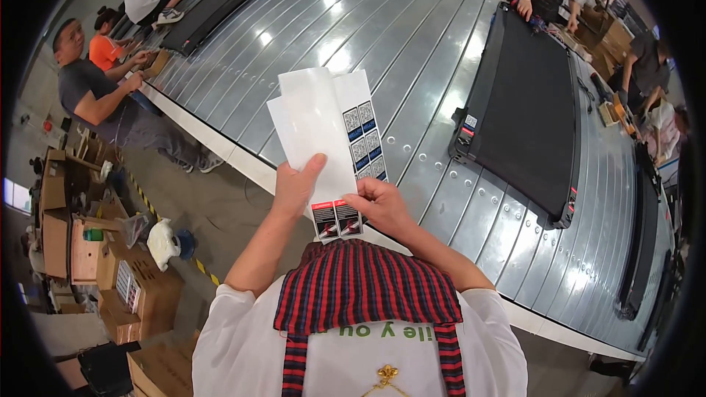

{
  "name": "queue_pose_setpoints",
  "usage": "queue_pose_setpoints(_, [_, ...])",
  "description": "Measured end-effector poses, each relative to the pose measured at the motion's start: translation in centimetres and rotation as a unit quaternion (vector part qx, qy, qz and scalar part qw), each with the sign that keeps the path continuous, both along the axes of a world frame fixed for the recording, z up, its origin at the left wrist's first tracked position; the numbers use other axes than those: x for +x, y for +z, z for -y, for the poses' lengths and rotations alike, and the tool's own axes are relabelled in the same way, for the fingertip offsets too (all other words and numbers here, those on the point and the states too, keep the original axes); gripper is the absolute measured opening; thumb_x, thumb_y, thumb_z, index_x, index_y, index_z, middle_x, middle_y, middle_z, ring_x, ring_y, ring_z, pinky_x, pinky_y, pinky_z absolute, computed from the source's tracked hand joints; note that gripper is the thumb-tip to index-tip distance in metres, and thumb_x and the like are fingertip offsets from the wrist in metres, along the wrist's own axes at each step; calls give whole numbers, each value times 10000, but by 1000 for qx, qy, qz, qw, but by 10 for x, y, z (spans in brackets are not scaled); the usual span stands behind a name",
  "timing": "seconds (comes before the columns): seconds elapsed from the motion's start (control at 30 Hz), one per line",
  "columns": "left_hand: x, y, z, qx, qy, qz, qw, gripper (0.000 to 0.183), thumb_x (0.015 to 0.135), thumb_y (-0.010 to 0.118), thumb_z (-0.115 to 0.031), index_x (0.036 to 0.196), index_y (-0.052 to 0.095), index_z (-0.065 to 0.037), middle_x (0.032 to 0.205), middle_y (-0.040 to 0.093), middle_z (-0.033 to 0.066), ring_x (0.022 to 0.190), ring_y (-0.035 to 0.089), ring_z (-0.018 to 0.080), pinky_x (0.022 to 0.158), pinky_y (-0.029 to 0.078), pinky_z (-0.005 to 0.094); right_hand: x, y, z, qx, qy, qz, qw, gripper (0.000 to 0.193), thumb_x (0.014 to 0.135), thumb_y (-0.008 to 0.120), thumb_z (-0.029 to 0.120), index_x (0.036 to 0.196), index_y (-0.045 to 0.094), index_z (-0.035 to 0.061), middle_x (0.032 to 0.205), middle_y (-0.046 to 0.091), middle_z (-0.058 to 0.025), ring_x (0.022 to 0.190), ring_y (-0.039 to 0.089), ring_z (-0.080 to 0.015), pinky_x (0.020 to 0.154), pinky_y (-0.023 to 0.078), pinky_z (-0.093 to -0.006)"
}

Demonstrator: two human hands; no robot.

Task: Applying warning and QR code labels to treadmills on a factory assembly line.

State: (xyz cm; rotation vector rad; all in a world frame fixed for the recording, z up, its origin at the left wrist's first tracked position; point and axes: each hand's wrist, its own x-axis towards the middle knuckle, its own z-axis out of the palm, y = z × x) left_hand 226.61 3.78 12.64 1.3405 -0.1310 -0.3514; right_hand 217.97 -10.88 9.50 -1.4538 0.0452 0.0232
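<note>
My left hand [296, 185] grips a small stack of white-backed sticker sheets [312, 121], thumb lying on top. One sheet behind shows rows of square-coded labels [362, 143] with dark blue strips. At the lower end, a sheet with red, black and white labels [337, 219] faces up. My right hand [381, 206] pinches the right edge of the sheets beside those labels, fingers curled. Whether a single label is between its fingertips, I cannot tell. Both hands are in front of my striped apron, by the near edge of the metal-slatted conveyor [434, 51].
On the conveyor to the right lies a flat black treadmill [526, 110]; another treadmill [224, 7] is at the far left. Several co-workers sit or stand along the edges, one seated person [103, 95] at left. Cardboard boxes [140, 287] stand on the floor at left.
</note>
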Motion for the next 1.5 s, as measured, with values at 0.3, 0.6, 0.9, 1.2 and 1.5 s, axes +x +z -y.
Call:
queue_pose_setpoints(0.3, [-7, 3, -13, -4, 13, -6, 1000, 437, 777, 647, -231, 1084, 490, 39, 986, 569, 92, 845, 560, 163, 742, 465, 292, -8, 7, -4, -83, 15, 17, 996, 106, 807, 583, 85, 841, 569, -14, 722, 593, -11, 662, 524, -46, 595, 432, -198])
queue_pose_setpoints(0.6, [-28, -4, -7, 1, -33, 6, 999, 367, 777, 653, -221, 1010, 552, 43, 936, 592, 76, 807, 557, 124, 720, 455, 260, -7, 5, 17, -48, -80, 32, 995, 112, 820, 583, 110, 805, 571, -1, 691, 565, 18, 617, 477, -29, 548, 389, -179])
queue_pose_setpoints(0.9, [-35, -12, -10, 25, -19, -9, 999, 309, 781, 636, -170, 983, 569, 53, 917, 602, 80, 803, 560, 125, 710, 454, 257, -5, 8, 20, -44, -116, 48, 991, 157, 847, 546, 135, 794, 580, -9, 678, 560, 24, 609, 472, -22, 533, 382, -176])
queue_pose_setpoints(1.2, [-34, -4, 1, 55, -22, 5, 998, 322, 766, 651, -154, 994, 567, 58, 947, 600, 84, 841, 556, 132, 750, 441, 257, -4, 0, 19, -66, -154, 68, 983, 123, 815, 579, 117, 826, 553, -3, 686, 576, -12, 593, 513, -62, 540, 410, -214])
queue_pose_setpoints(1.5, [-34, -5, 29, 111, 21, 112, 987, 300, 794, 622, -179, 975, 576, 56, 880, 612, 71, 767, 553, 101, 680, 443, 234, -14, 5, 1, -162, -144, 163, 962, 105, 756, 594, 53, 841, 553, 6, 717, 571, -74, 611, 537, -127, 553, 430, -249])
